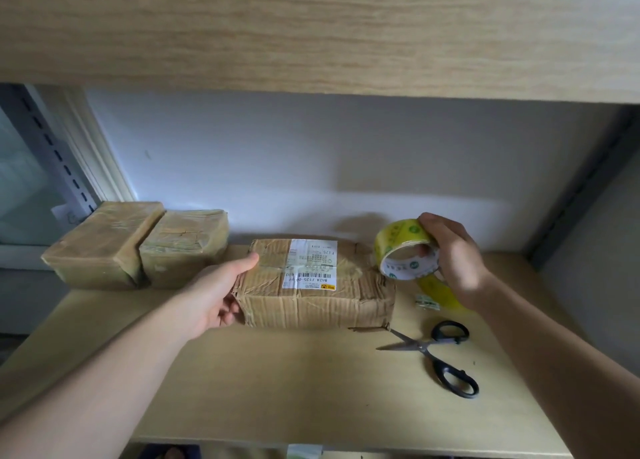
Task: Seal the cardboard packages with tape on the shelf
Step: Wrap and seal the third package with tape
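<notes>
A creased cardboard package [322, 299] with a white shipping label lies in the middle of the wooden shelf [277, 389]. My left hand [218, 296] holds its left end, thumb on top and fingers curled against the side. My right hand [450, 261] grips a roll of yellowish clear tape [401, 247], held just above the package's right end, with a strip of tape hanging down behind the hand. Two packages wrapped in tape [104, 247] [183, 247] sit side by side at the back left.
Black-handled scissors [440, 354] lie open on the shelf to the right front of the package. A small scrap of tape [427, 302] lies near them. The upper shelf board [311, 32] hangs low overhead. Grey slotted uprights stand at both back corners.
</notes>
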`<act>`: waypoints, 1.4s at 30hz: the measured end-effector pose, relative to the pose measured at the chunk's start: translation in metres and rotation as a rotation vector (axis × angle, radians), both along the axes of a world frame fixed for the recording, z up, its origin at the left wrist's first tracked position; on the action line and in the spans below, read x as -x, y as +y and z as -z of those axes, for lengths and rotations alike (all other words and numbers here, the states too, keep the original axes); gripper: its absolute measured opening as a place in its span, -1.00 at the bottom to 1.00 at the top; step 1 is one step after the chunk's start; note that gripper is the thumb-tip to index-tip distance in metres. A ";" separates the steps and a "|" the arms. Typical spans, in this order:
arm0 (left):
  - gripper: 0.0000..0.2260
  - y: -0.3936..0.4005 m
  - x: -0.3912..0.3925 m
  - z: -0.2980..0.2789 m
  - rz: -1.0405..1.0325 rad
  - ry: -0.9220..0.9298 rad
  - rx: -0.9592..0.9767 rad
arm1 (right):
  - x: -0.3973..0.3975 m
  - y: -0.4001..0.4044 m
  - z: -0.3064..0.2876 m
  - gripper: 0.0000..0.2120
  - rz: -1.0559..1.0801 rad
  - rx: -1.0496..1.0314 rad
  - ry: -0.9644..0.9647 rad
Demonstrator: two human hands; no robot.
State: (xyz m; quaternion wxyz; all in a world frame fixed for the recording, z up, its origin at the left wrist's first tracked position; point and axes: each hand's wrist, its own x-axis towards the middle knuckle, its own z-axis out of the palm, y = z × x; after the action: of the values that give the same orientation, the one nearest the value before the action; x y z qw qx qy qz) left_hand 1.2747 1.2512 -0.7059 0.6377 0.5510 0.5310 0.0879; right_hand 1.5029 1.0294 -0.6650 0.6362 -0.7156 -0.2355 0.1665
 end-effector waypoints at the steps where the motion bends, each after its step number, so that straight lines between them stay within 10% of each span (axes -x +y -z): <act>1: -0.65 -0.001 0.000 -0.001 -0.007 -0.004 0.006 | 0.001 -0.001 0.000 -0.66 0.004 -0.001 0.011; 10: -0.67 0.000 -0.002 -0.003 0.050 0.133 -0.203 | -0.010 0.001 0.008 -0.82 -0.078 -0.015 0.046; 13: -0.81 0.002 -0.003 -0.016 0.122 0.277 -0.766 | -0.014 0.002 0.011 -0.86 -0.046 -0.010 0.078; 16: -0.65 -0.017 -0.019 -0.051 0.296 -0.020 -1.156 | -0.013 0.002 0.010 -0.84 -0.083 -0.018 0.093; 21: 0.36 -0.052 -0.081 -0.058 1.161 0.381 -1.063 | -0.013 0.000 0.011 -0.68 -0.050 -0.048 0.169; 42: 0.17 -0.041 -0.083 -0.009 1.098 0.247 -1.368 | -0.029 -0.027 0.002 -0.73 -0.072 0.191 -0.105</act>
State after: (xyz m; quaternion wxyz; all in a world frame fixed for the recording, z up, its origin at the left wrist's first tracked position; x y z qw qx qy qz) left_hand 1.3573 1.2099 -0.6966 0.0591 0.9944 0.0877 0.0075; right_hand 1.5318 1.0020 -0.6666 0.5456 -0.7717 -0.2771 0.1732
